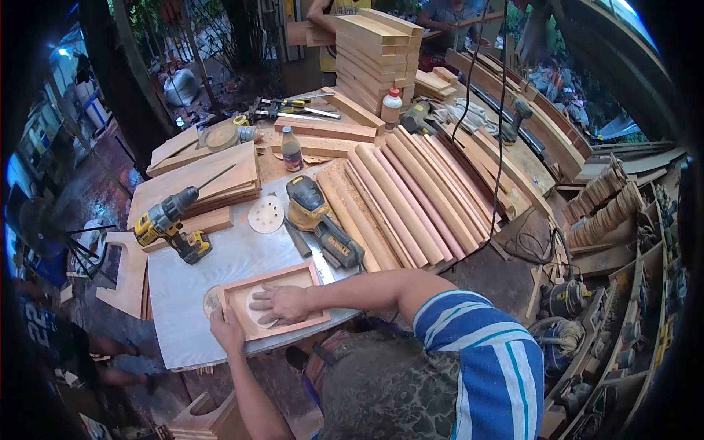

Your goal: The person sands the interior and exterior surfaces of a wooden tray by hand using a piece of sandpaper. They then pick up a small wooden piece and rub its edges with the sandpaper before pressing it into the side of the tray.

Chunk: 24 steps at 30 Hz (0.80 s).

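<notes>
A shallow wooden frame box lies on the grey work board near its front edge. My left hand grips the left side of that box, fingers wrapped over its wall. Inside the box, my right hand lies flat with spread fingers on a pale round disc, which it partly covers. Another round disc shows beside the box's left wall, partly hidden by the box. A perforated sanding disc and a yellow-black sander rest farther back.
A yellow drill lies at the left by stacked boards. Right of the sander are rows of wooden strips. Behind stand a bottle, a glue bottle and a tall wood stack. Two people are partly visible at the back.
</notes>
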Each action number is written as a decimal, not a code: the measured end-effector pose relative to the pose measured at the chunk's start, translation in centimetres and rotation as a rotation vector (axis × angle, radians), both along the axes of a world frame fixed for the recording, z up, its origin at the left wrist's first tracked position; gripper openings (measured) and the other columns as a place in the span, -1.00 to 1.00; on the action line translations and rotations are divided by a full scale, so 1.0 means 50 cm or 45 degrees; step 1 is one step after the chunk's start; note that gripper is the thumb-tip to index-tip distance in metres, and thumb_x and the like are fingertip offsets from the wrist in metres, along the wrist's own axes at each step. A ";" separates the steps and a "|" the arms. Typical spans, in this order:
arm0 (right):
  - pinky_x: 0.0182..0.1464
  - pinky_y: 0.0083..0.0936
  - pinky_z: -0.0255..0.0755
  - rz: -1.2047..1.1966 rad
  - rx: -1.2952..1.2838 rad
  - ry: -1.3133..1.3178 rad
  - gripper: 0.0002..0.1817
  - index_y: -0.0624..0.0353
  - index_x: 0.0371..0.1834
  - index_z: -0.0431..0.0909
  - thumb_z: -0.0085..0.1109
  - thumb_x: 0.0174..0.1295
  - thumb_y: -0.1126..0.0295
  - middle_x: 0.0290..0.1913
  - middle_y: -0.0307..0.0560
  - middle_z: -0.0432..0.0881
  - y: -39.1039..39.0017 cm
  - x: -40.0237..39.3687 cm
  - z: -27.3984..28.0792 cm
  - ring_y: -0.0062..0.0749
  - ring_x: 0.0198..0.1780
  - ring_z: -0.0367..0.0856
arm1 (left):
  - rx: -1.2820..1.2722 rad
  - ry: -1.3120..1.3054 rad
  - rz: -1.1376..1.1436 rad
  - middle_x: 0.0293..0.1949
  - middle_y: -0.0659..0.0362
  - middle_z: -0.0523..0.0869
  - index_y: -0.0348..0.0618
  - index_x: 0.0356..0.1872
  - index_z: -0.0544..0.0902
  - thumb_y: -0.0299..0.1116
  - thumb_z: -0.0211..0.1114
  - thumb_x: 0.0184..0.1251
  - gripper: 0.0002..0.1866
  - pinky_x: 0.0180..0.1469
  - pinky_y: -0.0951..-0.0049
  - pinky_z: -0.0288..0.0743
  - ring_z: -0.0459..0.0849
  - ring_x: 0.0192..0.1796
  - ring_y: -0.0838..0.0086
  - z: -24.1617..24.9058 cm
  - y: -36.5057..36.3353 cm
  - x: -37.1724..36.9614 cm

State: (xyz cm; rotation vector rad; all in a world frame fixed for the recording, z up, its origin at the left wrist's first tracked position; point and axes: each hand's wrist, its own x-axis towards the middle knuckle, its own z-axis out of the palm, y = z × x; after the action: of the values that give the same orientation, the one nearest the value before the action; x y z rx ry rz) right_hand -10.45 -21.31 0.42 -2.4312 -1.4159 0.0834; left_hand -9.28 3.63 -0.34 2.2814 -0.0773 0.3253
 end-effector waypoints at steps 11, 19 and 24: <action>0.69 0.21 -0.05 0.059 -0.200 -0.040 -0.32 0.00 0.53 0.46 0.14 0.31 0.11 0.71 0.10 0.15 -0.009 0.009 -0.014 0.16 0.72 0.03 | 0.022 -0.042 0.025 -0.14 -0.23 0.69 -0.44 -0.05 0.69 -0.23 0.28 0.54 -0.64 0.01 -0.01 0.52 0.67 -0.09 -0.16 -0.012 0.004 0.000; 0.66 0.28 -0.06 0.109 -0.139 0.026 -0.45 -0.15 0.51 0.48 0.02 0.52 -0.01 0.70 0.11 0.16 -0.050 -0.014 0.017 0.22 0.71 0.03 | 0.078 -0.048 0.010 -0.14 -0.26 0.69 -0.45 -0.03 0.69 -0.24 0.25 0.56 -0.64 0.02 -0.03 0.51 0.66 -0.08 -0.21 -0.013 0.004 0.000; 0.65 0.31 -0.09 0.106 -0.119 0.008 -0.45 -0.20 0.50 0.51 -0.03 0.54 -0.06 0.70 0.12 0.15 0.058 0.030 0.010 0.27 0.71 0.01 | 0.111 -0.039 -0.023 -0.12 -0.26 0.70 -0.46 0.02 0.69 -0.26 0.23 0.58 -0.64 0.04 -0.02 0.52 0.67 -0.05 -0.20 -0.007 0.006 -0.001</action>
State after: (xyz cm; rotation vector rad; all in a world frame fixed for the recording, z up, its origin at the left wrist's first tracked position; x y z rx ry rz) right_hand -8.97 -18.40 0.91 -2.4430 -1.5434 0.1802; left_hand -9.36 3.94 -0.67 2.3610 -0.1304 0.3539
